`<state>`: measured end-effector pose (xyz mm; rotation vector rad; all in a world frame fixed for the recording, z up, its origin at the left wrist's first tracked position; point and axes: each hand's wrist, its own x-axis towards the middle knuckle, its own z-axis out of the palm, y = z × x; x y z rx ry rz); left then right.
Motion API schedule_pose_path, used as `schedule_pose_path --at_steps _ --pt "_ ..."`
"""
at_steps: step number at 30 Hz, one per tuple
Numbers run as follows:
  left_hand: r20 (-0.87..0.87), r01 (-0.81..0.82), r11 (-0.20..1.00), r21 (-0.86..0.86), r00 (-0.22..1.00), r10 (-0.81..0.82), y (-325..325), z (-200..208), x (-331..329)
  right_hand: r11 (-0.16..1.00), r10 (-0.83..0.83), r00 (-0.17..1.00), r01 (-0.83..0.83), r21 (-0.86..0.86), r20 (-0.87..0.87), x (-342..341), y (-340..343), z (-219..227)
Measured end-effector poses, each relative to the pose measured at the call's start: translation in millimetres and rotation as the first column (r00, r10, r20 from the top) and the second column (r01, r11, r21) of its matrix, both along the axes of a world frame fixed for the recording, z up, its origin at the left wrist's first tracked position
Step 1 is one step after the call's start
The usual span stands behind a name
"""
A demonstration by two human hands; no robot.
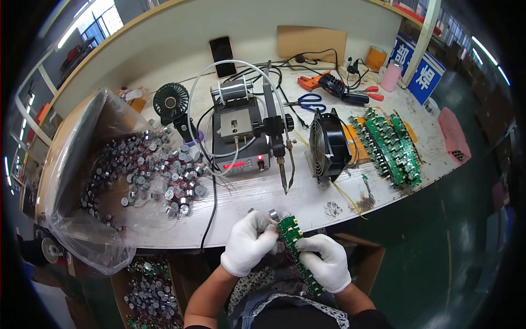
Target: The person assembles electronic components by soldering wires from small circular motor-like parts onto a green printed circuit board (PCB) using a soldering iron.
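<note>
A long green circuit board strip [297,241] slants over my lap in front of the table edge. My right hand [324,260], in a white glove, grips its right side, thumb and fingers closed. At the strip's upper left end my left hand [249,244], also gloved, has its fingers pinched together; what is between them is too small to make out. Just past those fingertips sit small silver round motors [274,214]. Above the strip's far end, a soldering iron tip [285,190] points down from its stand, apart from both hands.
A soldering station [239,163] carries a solder wire spool [233,90]. Left lies a heap of motors [148,164] by a plastic-lined box [49,181]. Right stand a black fan [327,145] and stacked circuit boards [386,145]. Below, a carton [178,274] holds more parts.
</note>
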<state>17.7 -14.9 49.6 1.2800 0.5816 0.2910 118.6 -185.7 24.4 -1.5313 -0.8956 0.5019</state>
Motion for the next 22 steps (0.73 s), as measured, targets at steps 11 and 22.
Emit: schedule_pose_path --at_steps 11,22 --pt "-0.021 0.138 0.99 -0.026 0.99 -0.139 -23.4 8.9 -47.1 0.996 0.015 0.984 -0.031 0.087 0.179 -29.4 -32.3 6.8" --pt "-0.216 0.479 0.786 0.392 0.878 -0.427 -55.8 -73.2 -106.4 0.87 0.372 0.917 -0.288 -0.4 0.148 -56.0 -72.0 -23.1"
